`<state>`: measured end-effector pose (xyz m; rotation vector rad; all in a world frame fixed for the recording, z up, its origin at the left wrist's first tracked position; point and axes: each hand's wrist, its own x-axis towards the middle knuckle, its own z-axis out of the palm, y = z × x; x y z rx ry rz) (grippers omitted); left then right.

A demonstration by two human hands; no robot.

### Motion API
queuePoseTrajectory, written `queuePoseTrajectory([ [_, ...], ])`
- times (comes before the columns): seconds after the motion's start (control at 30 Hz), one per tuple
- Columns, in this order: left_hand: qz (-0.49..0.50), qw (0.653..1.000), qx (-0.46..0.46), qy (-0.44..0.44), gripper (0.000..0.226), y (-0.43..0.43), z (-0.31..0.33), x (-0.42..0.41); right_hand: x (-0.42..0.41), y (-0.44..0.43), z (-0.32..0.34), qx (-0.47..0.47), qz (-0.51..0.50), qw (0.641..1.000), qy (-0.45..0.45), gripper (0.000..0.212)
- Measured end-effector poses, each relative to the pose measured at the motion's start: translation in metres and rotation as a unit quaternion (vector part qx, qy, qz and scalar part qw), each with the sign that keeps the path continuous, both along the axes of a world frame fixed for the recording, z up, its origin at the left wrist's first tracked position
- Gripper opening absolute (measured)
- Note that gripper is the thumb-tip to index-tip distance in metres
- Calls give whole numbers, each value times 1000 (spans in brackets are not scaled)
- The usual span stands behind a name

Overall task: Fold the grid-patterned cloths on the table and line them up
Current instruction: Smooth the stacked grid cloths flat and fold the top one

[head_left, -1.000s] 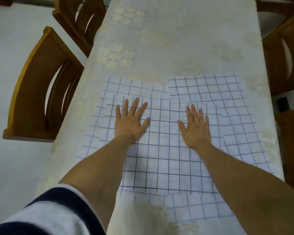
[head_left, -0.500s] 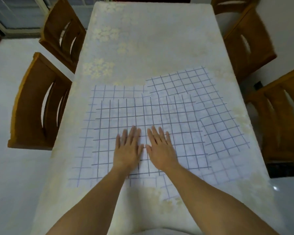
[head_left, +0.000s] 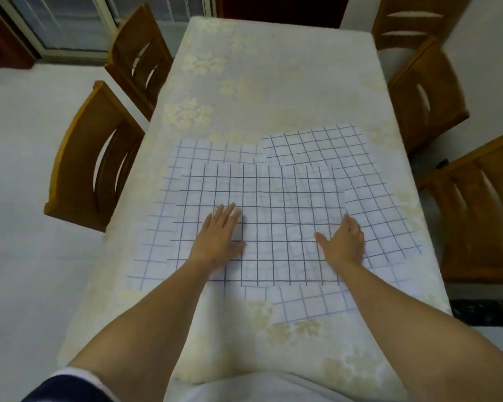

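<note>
Under both hands, white cloths (head_left: 273,198) carry dark-blue grid lines; beyond them, a cream tablecloth (head_left: 273,68) shows pale-yellow flower clusters.

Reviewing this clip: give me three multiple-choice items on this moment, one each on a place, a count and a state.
1. Where do the left hand and right hand rest?
A. on the top grid cloth
B. on a chair back
C. on the floor

2. How many wooden chairs stand along the left side of the table?
A. none
B. two
C. five

3. How do the grid cloths lie?
A. rolled up
B. in one folded pile
C. spread out and overlapping

Answers:
1 A: both palms lie on the uppermost cloth, set apart from each other.
2 B: one chair is near and another sits farther back on that side.
3 C: edges of the lower cloths stick out around the top one, and none is folded yet.
</note>
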<state>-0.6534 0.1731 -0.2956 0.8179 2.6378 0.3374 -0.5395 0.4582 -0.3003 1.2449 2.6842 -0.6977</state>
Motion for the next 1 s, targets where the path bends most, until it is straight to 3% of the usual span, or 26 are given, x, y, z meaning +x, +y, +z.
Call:
queuePoseTrajectory([
  [0.1,-11,994,-68,-85,112,21,2,-13,-11,8,6,-31,-52,998,14,97],
  [0.17,-26,985,-130,-110,129,30,2,-19,-18,17,8,-112,-80,989,50,90],
  [0.27,-12,979,-169,-115,140,42,8,-21,-28,29,14,-153,-109,982,21,72],
  [0.37,-4,967,-223,-121,149,56,17,-18,-33,36,19,-163,-120,979,23,36],
  [0.43,-1,962,-243,-129,151,61,18,-19,-31,37,25,-156,-125,978,65,42],
  [0.53,0,958,-252,-140,153,65,20,-20,-24,36,40,-147,-126,975,109,33],
  [0.6,-2,955,-257,-147,154,69,23,-20,-22,33,53,-143,-118,974,133,48],
  [0.77,8,947,-280,-156,157,81,27,-21,-31,12,84,-117,-56,968,215,42],
  [0.93,5,947,-283,-154,158,81,25,-20,-51,-25,105,-158,37,964,210,8],
  [1.0,-1,950,-275,-147,157,74,25,-20,-61,-43,112,-167,64,964,195,18],
])
